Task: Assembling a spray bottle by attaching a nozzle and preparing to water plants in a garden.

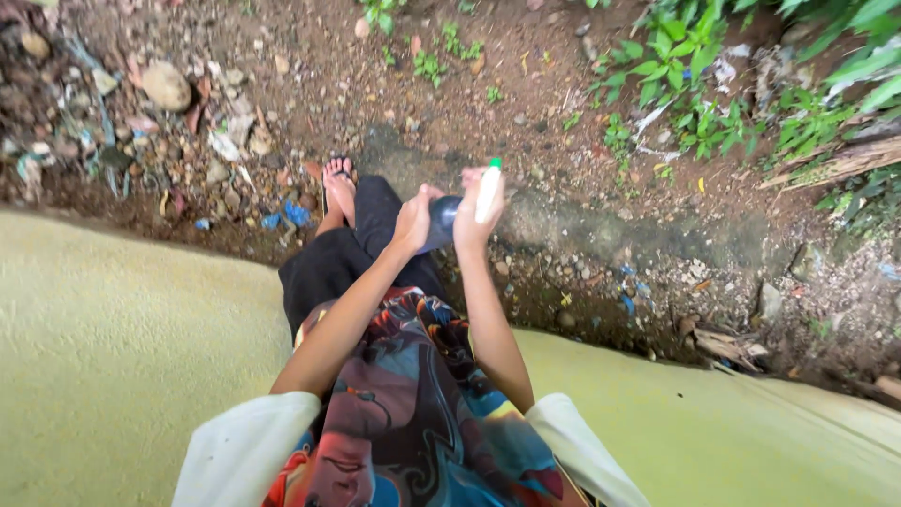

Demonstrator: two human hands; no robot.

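Hands raised together over the lap, above the edge of a pale yellow-green ledge (113, 357), seen from the head camera looking straight down. Left hand (413, 221) curled around 1 side of a dark, rounded object (441, 223), fingers closed enough to cradle it; kind of object not clear, most of it hidden between the 2 hands. Right hand (474, 216) closed around a slim white tube with a green cap (488, 190), cap end up and tilted slightly away from the body, lower end hidden in the palm near the dark object. Probable reason for the grip, as a judgement: dark object steadied by 1 hand so that the tube can be brought against it with the other. Both forearms extended from white sleeves (244, 441) across a brightly patterned garment (413, 413). Black trousers (328, 268) below the hands, ending in a bare foot in a sandal (338, 183) planted on the dirt ground (526, 84) just beyond the ledge edge. Stones and scraps of litter (141, 113) toward the upper left corner; green plants (694, 84) toward the upper right; a shallow damp channel (601, 235) along the foot of the ledge.
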